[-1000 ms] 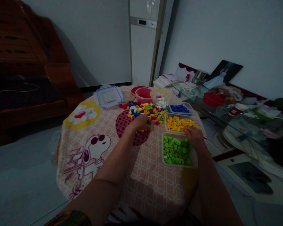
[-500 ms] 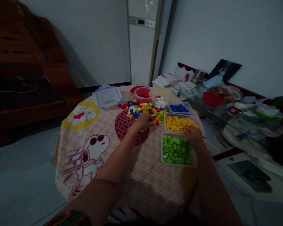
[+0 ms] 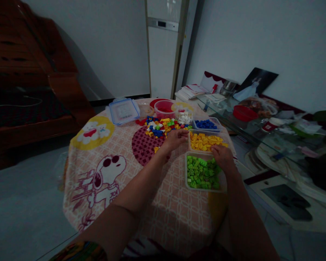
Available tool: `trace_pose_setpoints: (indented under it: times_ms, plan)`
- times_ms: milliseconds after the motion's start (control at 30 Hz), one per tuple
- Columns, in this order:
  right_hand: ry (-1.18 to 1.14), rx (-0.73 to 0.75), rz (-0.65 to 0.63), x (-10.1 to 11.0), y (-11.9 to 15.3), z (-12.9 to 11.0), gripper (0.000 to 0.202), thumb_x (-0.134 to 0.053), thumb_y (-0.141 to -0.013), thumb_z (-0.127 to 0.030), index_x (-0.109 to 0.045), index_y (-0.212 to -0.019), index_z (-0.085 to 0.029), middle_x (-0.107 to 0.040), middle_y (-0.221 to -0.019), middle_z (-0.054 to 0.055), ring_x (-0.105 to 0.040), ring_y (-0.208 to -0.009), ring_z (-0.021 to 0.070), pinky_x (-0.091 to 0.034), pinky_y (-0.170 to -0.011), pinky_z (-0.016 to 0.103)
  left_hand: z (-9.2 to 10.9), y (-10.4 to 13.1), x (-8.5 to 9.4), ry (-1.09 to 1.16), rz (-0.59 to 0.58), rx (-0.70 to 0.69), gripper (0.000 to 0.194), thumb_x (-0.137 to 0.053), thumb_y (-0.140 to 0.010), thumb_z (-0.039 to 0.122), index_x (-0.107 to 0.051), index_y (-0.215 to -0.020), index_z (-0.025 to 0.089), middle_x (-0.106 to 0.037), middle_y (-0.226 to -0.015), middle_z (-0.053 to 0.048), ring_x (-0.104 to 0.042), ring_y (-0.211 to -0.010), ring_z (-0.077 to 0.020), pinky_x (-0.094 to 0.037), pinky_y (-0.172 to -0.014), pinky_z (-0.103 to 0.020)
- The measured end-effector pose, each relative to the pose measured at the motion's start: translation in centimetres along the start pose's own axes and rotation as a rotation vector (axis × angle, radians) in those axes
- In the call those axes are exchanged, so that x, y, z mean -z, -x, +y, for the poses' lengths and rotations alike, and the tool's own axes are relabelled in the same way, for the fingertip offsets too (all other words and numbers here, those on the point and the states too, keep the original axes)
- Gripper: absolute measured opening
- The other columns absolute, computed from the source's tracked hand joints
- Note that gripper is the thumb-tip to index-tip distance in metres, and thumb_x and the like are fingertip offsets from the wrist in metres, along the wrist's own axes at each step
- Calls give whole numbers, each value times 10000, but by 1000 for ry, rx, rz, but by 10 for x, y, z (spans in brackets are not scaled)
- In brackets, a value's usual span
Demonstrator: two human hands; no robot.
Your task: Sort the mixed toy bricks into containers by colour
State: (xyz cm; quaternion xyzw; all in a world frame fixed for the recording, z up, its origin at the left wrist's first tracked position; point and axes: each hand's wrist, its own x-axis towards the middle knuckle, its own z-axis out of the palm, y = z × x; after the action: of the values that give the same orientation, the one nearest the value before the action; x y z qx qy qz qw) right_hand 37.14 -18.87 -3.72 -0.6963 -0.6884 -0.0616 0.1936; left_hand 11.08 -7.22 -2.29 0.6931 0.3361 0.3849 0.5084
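My left hand (image 3: 176,139) hovers at the right side of the mixed brick pile (image 3: 163,125), its fingertips near the left rim of the box of yellow bricks (image 3: 203,141). Its fingers are stretched forward, and whether a brick is among them is too small to tell. My right hand (image 3: 222,156) rests at the front rim of that box, fingers pressed together at the yellow bricks; what they hold, if anything, is hidden. The box of green bricks (image 3: 202,172) lies nearest me, partly under my right hand. Blue bricks (image 3: 205,124) fill a box behind the yellow ones.
A pink tub (image 3: 164,108) with red bricks and a pile of white bricks (image 3: 184,117) stand at the back. A blue-edged lid (image 3: 124,111) lies back left on the patterned cloth (image 3: 174,203). A cluttered glass table (image 3: 233,127) adjoins on the right.
My left hand has moved right, from the front of the mixed pile to the yellow box's left rim, and its fingers have straightened. My right hand has barely moved.
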Motion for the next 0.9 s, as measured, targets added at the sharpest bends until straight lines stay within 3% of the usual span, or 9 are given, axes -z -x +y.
trace_pose_setpoints:
  times_ms: [167, 300, 433, 567, 900]
  plan:
    - [0, 27, 19, -3, 0, 1, 298, -494, -947, -218, -790, -964, -186, -790, -986, 138, -692, -916, 263, -508, -866, 375, 3, 2, 53, -327, 152, 18, 279, -662, -797, 192, -781, -1042, 132, -787, -900, -46, -715, -805, -175, -573, -798, -289]
    - [17, 10, 6, -3, 0, 1, 285, -501, -958, -207, -784, -986, -184, -788, -1023, 147, -704, -953, 265, -507, -895, 374, 9, 10, 75, -655, 184, 80, 268, -662, -799, 197, -805, -1021, 151, -793, -893, -51, -708, -825, -187, -546, -806, -278]
    - [12, -2, 3, -2, 0, 0, 284, -495, -962, -208, -777, -983, -185, -788, -1037, 150, -705, -966, 265, -504, -905, 373, 12, 15, 75, -865, 60, 172, 218, -659, -792, 169, -826, -931, 166, -787, -834, -51, -699, -796, -188, -517, -753, -255]
    - [-8, 13, 7, -2, 0, 0, 303, -478, -957, -222, -778, -939, -189, -784, -972, 147, -694, -912, 266, -504, -862, 381, 10, 15, 68, -936, -69, 216, 242, -683, -743, 112, -839, -908, 198, -792, -851, -44, -704, -809, -196, -506, -749, -250]
    - [1, 22, 24, -4, 0, 2, 311, -480, -948, -232, -786, -957, -172, -788, -997, 150, -694, -918, 265, -503, -876, 380, 3, 14, 66, -963, -74, 232, 208, -696, -730, 106, -823, -875, 183, -783, -886, -59, -692, -817, -200, -496, -735, -263]
